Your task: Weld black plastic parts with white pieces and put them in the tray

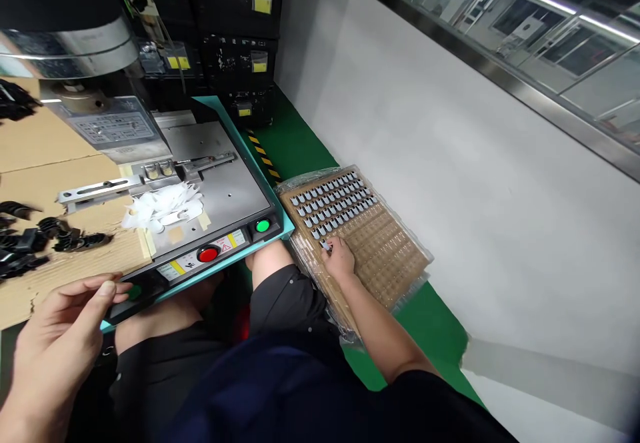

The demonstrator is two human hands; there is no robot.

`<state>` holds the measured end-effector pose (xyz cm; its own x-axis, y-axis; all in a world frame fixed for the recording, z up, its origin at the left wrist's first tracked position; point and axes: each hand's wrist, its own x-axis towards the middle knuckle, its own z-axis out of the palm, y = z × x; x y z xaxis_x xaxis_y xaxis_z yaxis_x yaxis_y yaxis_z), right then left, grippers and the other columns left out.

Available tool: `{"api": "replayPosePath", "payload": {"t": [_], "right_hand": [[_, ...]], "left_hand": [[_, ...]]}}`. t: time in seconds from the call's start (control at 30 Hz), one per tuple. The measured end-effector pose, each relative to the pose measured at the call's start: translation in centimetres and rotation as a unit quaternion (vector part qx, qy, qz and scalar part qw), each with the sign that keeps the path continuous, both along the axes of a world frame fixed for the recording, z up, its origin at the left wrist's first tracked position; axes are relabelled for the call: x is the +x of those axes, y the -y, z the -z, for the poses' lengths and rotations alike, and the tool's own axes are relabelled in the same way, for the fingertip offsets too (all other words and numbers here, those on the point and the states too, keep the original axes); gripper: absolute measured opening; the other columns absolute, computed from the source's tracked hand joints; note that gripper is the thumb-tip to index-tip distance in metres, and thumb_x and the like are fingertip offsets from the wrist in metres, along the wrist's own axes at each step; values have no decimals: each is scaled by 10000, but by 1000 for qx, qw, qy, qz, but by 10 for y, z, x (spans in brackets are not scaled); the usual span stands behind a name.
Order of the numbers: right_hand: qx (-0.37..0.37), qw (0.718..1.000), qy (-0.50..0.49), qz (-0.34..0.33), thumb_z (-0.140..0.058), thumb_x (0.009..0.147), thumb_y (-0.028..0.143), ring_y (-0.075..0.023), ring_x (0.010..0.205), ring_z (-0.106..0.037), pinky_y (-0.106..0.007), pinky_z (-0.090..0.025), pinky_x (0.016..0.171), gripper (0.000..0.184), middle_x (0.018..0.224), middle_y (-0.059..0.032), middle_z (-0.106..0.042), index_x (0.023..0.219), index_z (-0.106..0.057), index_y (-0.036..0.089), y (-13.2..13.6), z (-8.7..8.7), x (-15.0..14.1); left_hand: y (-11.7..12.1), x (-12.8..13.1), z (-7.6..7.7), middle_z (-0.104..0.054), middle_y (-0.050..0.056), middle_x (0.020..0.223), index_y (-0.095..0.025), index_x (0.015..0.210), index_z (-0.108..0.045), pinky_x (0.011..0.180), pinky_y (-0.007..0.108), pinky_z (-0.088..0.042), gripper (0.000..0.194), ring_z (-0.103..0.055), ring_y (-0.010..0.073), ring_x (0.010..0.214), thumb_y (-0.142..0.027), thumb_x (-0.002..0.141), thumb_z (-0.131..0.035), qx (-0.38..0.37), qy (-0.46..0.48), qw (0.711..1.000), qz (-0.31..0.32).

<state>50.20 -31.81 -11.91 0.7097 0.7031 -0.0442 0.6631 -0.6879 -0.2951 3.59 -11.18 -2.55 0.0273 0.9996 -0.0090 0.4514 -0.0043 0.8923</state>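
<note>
My right hand [341, 260] reaches down to a clear plastic tray [390, 256] at the lower right. Its fingers are closed on a small grey-and-black part [326, 246], at the near end of several rows of like parts [333, 203]. My left hand [65, 343] hovers at the left front corner of the press, beside a green button [134, 292]. Its thumb and fingertips are pinched together, and no object shows between them. A pile of thin white pieces [165, 206] lies on the metal bed, near the fixture [159, 170] under the press head [115, 126].
Loose black parts [30, 240] lie on cardboard at the left. The front panel carries a red button [207, 254] and another green button [263, 226]. Black crates [235, 63] are stacked behind the press. A white wall [425, 130] rises beyond the tray.
</note>
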Motion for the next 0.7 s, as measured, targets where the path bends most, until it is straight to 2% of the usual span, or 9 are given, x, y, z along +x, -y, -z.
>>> {"api": "replayPosePath", "payload": {"t": [0.17,0.33,0.5,0.6,0.7], "right_hand": [[-33,999,12,14,-645,965,308,-244,1072,-647,-327,-500,868,272,1255,-94,-634,1220,-617,216,-5,-6,-2],[-17,998,22,54,-590,910,154,-255,1063,-651,-354,-524,897,376,1319,-150,-558,1287,-586,158,-2,-8,5],[19,999,16,24,-604,941,169,-283,1171,-622,-381,-497,1005,368,1244,-129,-662,1308,-588,172,-6,0,18],[24,1000,15,7,-600,955,191,-273,1166,-609,-377,-481,1021,298,1211,-110,-691,1252,-626,192,-11,7,22],[23,999,22,-3,-599,947,194,-270,1175,-596,-373,-469,1035,286,1210,-109,-696,1228,-651,192,-14,13,25]], "left_hand": [[1,6,-7,-800,11,932,-319,1008,-749,1029,543,-622,460,-782,287,923,-663,712,-826,-47,39,998,-8],[5,10,-10,-787,-14,966,-358,1007,-764,1165,617,-520,362,-767,279,928,-603,750,-833,-47,68,997,3],[10,11,-12,-780,-31,1063,-391,1042,-757,1197,626,-492,303,-753,274,1003,-573,808,-822,-42,68,997,10],[8,11,-13,-784,-3,1012,-349,1003,-761,1190,660,-482,383,-754,293,960,-633,757,-838,-46,66,997,3],[5,12,-12,-784,11,978,-323,1010,-756,1162,643,-511,459,-755,295,948,-679,731,-834,-52,59,997,-1]]}}
